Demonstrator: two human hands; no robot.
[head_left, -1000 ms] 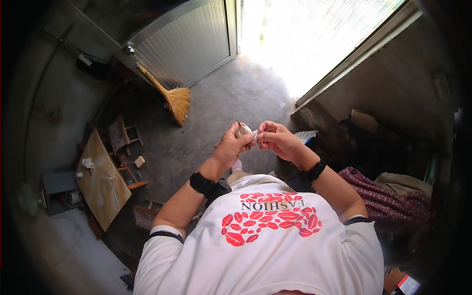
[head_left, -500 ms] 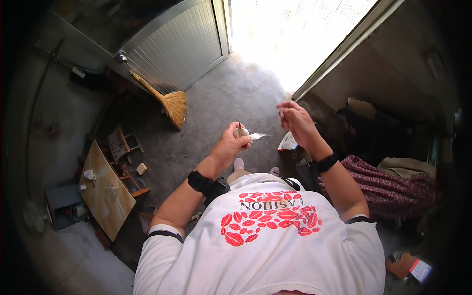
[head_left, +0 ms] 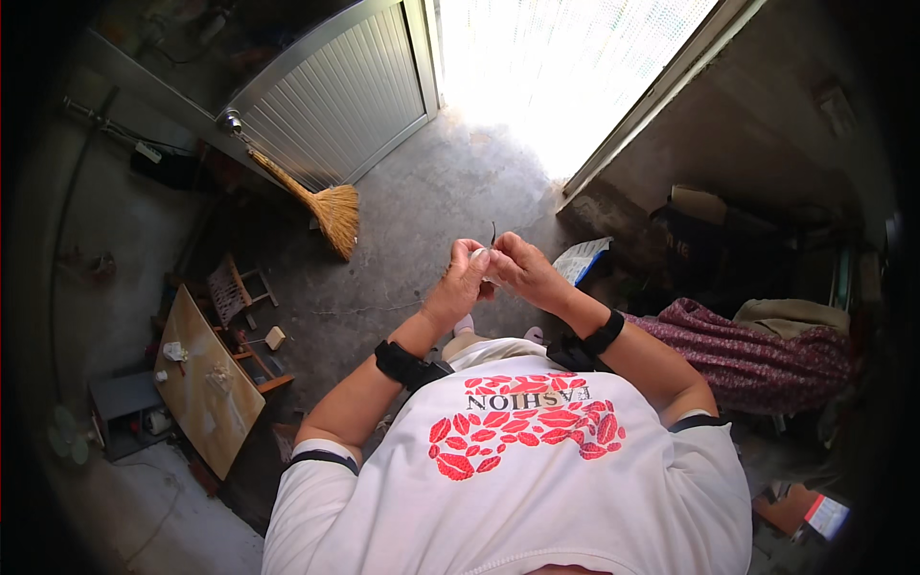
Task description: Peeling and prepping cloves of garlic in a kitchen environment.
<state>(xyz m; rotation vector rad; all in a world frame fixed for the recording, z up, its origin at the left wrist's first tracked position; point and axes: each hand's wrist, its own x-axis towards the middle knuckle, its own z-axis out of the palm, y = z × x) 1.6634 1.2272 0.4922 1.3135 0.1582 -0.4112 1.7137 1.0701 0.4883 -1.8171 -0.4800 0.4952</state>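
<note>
In front of my body my two hands meet. My left hand (head_left: 460, 280) is closed, its thumb and fingers pinching a small, pale, crinkled thing (head_left: 477, 254) that looks like thin plastic or paper. Against its right side presses my right hand (head_left: 527, 270), fingers closed at the same spot. What the right fingers grip is mostly hidden. A thin dark curved piece (head_left: 494, 232), like a stem or wire, sticks up between the hands. Both wrists wear black bands.
A straw broom (head_left: 335, 216) leans by the silver door (head_left: 335, 101), beside a bright doorway. At left stand a low table (head_left: 206, 402) and a small chair (head_left: 235, 292). Right of my hands is a white and blue packet (head_left: 581, 259); patterned dark red cloth (head_left: 700, 355) lies beyond.
My right hand has come down and left from its raised place and now meets the left. The white strip that stuck out from my left hand is now mostly covered.
</note>
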